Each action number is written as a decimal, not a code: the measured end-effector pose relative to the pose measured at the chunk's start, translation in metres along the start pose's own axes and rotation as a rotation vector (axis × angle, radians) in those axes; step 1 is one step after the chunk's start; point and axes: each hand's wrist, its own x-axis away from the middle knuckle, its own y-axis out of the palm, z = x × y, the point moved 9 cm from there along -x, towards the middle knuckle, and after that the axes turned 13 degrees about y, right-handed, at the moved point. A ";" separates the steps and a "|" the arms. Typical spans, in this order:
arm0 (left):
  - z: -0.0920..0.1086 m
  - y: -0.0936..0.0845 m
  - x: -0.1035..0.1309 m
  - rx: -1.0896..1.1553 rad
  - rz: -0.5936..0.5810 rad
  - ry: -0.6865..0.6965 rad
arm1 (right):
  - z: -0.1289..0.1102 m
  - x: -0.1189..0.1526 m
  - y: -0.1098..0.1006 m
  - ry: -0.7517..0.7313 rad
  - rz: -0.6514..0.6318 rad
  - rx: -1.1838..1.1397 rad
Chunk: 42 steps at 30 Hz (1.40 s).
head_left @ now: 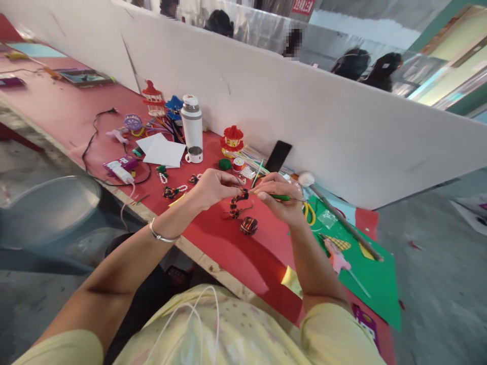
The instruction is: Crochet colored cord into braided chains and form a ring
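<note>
Over the red table, my left hand is closed, pinching the top of a small piece of dark multicoloured yarn work that dangles in a curl. My right hand is wrapped around a thin crochet hook with a green handle, its tip close to the fingers of my left hand. Below them rests a small ball of the same black, orange and green yarn. To the left lie similar yarn pieces with white bead loops. Fingers partly hide where hook and yarn meet.
A white bottle, red lantern-like ornament and phone stand by the white partition. On the right, a green sheet bears a stick and pink glue gun. A stool is left; people sit beyond the partition.
</note>
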 end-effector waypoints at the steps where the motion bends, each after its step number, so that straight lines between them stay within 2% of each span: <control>1: 0.000 -0.001 0.000 -0.020 0.016 0.008 | -0.002 0.000 0.001 -0.019 0.006 0.038; 4: -0.001 -0.005 0.000 -0.015 0.061 0.018 | -0.010 0.003 0.003 -0.098 0.051 0.153; 7: -0.007 -0.005 0.000 0.102 0.080 0.010 | -0.019 0.014 0.010 -0.224 0.149 0.290; 10: -0.018 0.008 0.002 0.301 -0.008 -0.062 | -0.025 0.032 0.019 -0.322 0.337 0.436; 13: -0.023 0.015 0.004 0.424 -0.064 -0.125 | -0.027 0.045 0.024 -0.356 0.479 0.445; 15: -0.022 0.012 0.005 0.418 -0.077 -0.129 | -0.027 0.044 0.023 -0.368 0.448 0.353; 17: -0.018 0.009 0.005 0.365 -0.110 -0.132 | -0.024 0.035 0.019 -0.337 0.325 0.225; 21: -0.011 0.001 0.005 0.197 -0.179 -0.136 | -0.016 0.013 0.009 -0.178 0.066 0.074; 24: -0.009 0.000 0.005 0.113 -0.214 -0.126 | -0.022 0.008 0.005 -0.156 -0.020 0.116; 27: -0.013 0.001 0.004 0.105 -0.235 -0.147 | -0.027 0.008 0.004 -0.134 -0.049 0.125; 30: -0.018 0.003 0.006 0.160 -0.258 -0.189 | -0.018 0.008 0.003 -0.023 -0.042 0.002; 33: -0.018 0.009 0.009 0.260 -0.284 -0.207 | 0.005 0.009 0.010 0.107 -0.012 -0.263; 35: -0.017 0.016 0.010 0.334 -0.278 -0.187 | 0.025 0.013 0.019 0.168 0.047 -0.473; 37: -0.017 0.021 0.011 0.384 -0.217 -0.148 | 0.043 0.019 0.028 0.227 0.157 -0.595; 40: -0.018 0.019 0.010 0.359 -0.084 -0.068 | 0.048 0.029 0.032 0.205 0.315 -0.482; 42: -0.016 0.016 0.010 0.319 -0.052 -0.023 | 0.036 0.031 0.032 0.115 0.326 -0.346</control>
